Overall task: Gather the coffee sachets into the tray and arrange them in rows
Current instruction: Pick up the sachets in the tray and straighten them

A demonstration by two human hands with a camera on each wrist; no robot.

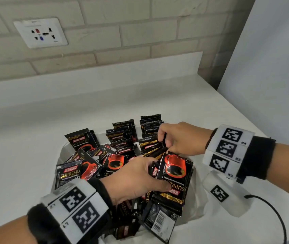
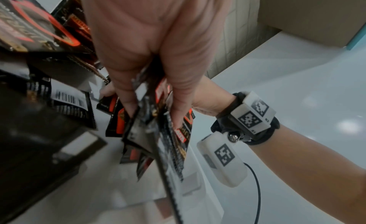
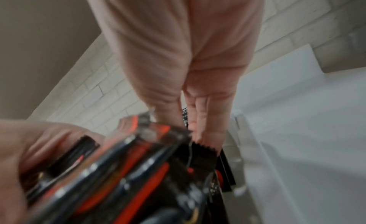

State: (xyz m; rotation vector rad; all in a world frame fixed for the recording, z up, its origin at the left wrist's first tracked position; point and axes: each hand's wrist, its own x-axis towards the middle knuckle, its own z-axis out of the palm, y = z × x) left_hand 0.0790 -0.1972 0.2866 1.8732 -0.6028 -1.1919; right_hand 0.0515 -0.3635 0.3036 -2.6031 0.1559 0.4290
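**Both hands hold sachets over the filled tray**

The coffee sachets (image 1: 122, 155), black with a red cup printed on them, fill the white tray (image 1: 197, 203) that stands on the white counter (image 1: 34, 155). At the far side of the tray several sachets stand upright in short rows (image 1: 150, 125); the others lie mixed and overlapping in the middle and at the near side.

The left hand (image 1: 136, 178) grips a small bundle of sachets (image 1: 172, 175) over the near right part of the tray, with the thumb on one face and the fingers curled round the other side. The right hand (image 1: 179, 138) is just behind it, and its fingers pinch the top edges of some upright sachets in the right row.

The rim of the tray is mostly hidden under sachets and arms. Both wrist views are blurred. In the left wrist view the bundle (image 2: 158, 133) is seen edge-on between thumb and fingers. How many sachets each hand holds is hard to tell.
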